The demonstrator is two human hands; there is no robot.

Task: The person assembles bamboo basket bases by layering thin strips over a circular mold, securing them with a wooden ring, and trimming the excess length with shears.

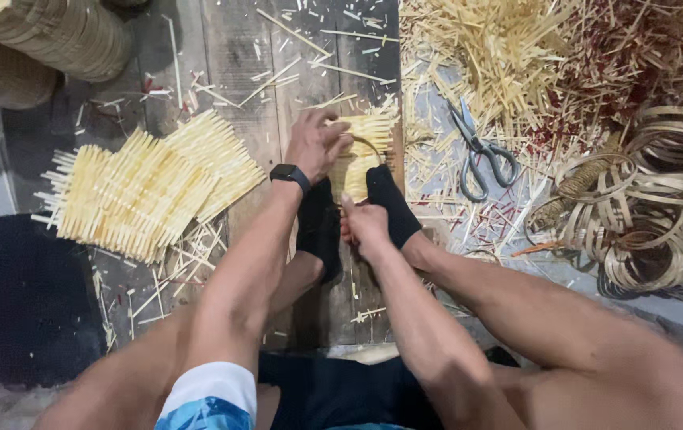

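1. Woven mat (367, 151) — one small piece of pale bamboo slats, square-ish, with loose slat ends bristling out at its top and right edges. It lies on the wooden floor (234, 48) between the person's two feet in black socks (389, 203), which press against its lower edge.
2. A thin bamboo ring (373, 147) curves across the mat's face; only part of it shows beyond the left hand.
3. Two hands are at work. The left hand (315, 143), a black watch (289, 175) on its wrist, is curled down over the mat's left side, fingers gripping it. The right hand (364, 223) sits at the mat's lower edge, clenched around something there, but I cannot tell what.
4. To the left lie finished mats of the same kind (146, 187) — three, as best I can count — overlapping in a fan.
5. One pair of scissors (478, 155) with grey handles lies just to the right, blades pointing away from the person.
6. Beyond the scissors — a heap of loose bamboo sticks (500, 48), some red-tipped scraps, and a tangle of many bamboo hoops (660, 215), too many to count.
7. Two stacked woven rolls (46, 40) sit at the top left corner.
8. Offcuts litter the boards; the person's forearms and knees hide the floor nearest them.
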